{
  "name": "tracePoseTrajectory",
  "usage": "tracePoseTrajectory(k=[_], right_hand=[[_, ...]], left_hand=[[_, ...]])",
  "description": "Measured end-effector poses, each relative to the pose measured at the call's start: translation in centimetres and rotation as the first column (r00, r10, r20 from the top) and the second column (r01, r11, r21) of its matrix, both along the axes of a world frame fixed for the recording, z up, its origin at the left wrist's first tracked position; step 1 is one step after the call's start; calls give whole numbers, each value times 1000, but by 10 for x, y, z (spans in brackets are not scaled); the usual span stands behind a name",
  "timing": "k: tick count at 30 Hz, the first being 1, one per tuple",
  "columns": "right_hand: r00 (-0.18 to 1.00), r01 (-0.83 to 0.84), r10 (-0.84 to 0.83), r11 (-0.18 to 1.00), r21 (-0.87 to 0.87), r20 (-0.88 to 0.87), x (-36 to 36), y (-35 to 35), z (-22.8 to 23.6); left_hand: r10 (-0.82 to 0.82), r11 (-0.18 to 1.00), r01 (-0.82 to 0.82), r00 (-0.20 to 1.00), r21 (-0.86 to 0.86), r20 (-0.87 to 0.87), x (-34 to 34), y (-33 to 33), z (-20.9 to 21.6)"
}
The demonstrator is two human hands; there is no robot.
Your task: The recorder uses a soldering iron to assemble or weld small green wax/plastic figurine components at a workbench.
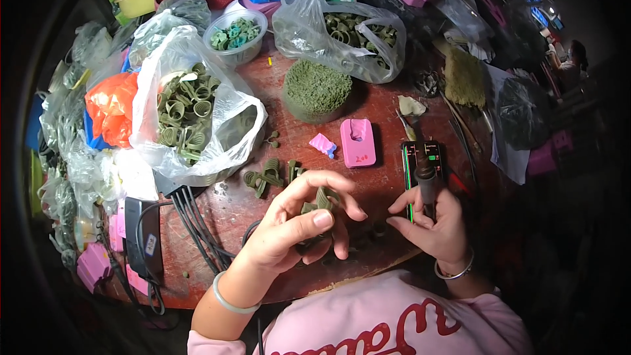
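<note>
Holding one small green curled piece in my left hand, I judge that it is very light, and I would expect it to bend a little under pressure. Its surface looks dull, so I think it will not slip easily, but a hard squeeze could flatten the curl. The best place to take hold seems to be the thick lower part, between thumb and fingertips, leaving the curled top free. Other loose green pieces lie on the table, just beyond my left hand, and their curls look the same.

My two hands are well apart. The left one is lightly closed around the piece, with the index finger arched over it and the thumb on the near side; the palm is partly turned inward. My right hand is closed on a dark-handled tool, which points up and away from me, above a black device with a lit screen. How firmly the lower fingers press, I cannot tell. Beyond and between my hands lies a pink block.
</note>
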State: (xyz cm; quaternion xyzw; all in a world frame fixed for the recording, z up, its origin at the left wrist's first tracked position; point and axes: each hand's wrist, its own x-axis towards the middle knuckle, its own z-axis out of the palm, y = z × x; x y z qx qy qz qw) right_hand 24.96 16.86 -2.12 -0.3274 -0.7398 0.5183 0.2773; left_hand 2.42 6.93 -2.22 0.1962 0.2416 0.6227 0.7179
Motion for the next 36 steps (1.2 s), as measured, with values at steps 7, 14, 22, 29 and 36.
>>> tracePoseTrajectory(k=[7, 14, 22, 29, 36], right_hand=[[968, -43, 35, 999, 27, 250, 5, -16, -6], [1000, -18, 17, 998, 66, 16, -6, -5, -4], [974, -87, 104, 992, 89, -199, -20, -11, -5], [980, -13, 1, 998, -61, -198, -29, -14, 3], [976, 55, -66, 997, -60, -210, -35, -17, 1]], left_hand=[[-183, 983, 171, 840, -71, -512, -7, 3, -3], [-54, 995, -13, 771, -100, -635, 6, 8, 2], [-224, 969, 152, 873, -195, -433, -4, 4, 5], [-37, 998, 0, 836, -67, -547, 2, 4, -3], [33, 997, -69, 775, -33, -632, 5, 5, -3]])
